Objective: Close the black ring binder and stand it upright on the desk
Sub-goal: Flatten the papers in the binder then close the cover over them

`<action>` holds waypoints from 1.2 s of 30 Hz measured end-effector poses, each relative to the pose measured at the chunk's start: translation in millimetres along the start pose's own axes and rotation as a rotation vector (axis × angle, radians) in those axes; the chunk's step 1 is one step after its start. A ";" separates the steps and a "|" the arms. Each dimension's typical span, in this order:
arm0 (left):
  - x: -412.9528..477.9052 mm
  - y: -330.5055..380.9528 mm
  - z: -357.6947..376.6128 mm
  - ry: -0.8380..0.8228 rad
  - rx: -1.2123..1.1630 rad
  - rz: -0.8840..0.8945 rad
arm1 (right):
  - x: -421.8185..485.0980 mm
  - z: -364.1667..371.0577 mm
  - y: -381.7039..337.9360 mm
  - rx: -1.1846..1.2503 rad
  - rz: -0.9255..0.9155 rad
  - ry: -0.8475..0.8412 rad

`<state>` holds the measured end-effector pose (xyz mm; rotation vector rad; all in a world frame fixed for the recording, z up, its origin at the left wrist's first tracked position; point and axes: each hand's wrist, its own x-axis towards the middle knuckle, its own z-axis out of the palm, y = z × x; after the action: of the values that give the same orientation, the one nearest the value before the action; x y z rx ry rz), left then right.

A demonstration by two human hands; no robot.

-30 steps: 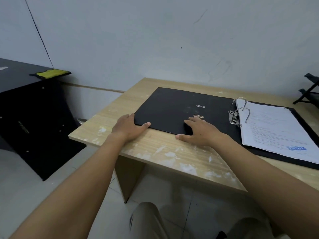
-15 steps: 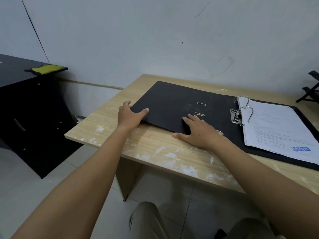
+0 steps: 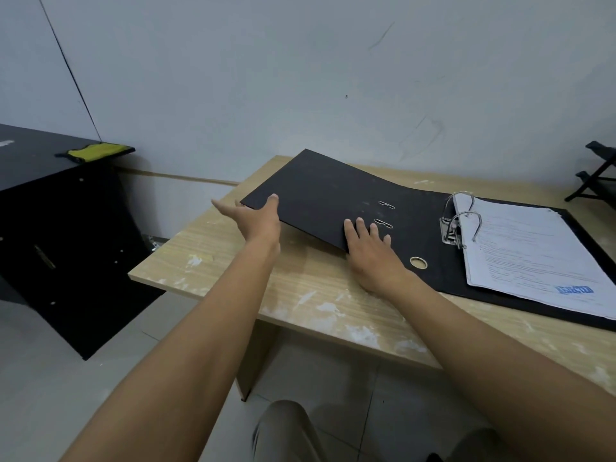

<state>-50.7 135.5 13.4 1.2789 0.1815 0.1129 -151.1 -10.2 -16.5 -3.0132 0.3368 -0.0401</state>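
Observation:
The black ring binder (image 3: 336, 198) lies open on the wooden desk (image 3: 300, 288). Its left cover is raised off the desk at a slant. My left hand (image 3: 258, 220) grips that cover's near left corner, thumb on top and fingers beneath. At the cover's near edge, my right hand (image 3: 370, 251) has its fingers flat on top; its thumb is hidden. The metal rings (image 3: 461, 218) stand shut at the spine, holding a stack of printed sheets (image 3: 530, 258) on the right half.
A black cabinet (image 3: 56, 235) stands left of the desk with a yellow-and-black cloth (image 3: 95, 152) on top. A pale wall runs right behind the desk. A black folding stand (image 3: 596, 181) shows at the far right. My knees are under the desk's near edge.
The left cover has lifted off the desk. My left hand went from resting at the cover's corner to gripping it and raising it. My right hand stayed at the near edge.

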 end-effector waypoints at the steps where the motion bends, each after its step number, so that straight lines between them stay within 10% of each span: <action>1: -2.3 -0.9 3.2 -0.011 -0.047 -0.050 | -0.1 -0.4 0.5 0.005 0.000 0.002; 13: -12.6 5.6 33.0 -0.134 -0.238 -0.266 | -9.9 -3.1 5.5 0.169 0.029 0.048; 36: -75.8 54.4 94.4 -0.374 -0.114 0.081 | -18.5 -15.9 17.1 0.658 0.115 0.163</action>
<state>-105.4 48.3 97.1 1.1717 -0.1954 -0.0471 -173.4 -24.3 -2.8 -2.3401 0.4135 -0.3207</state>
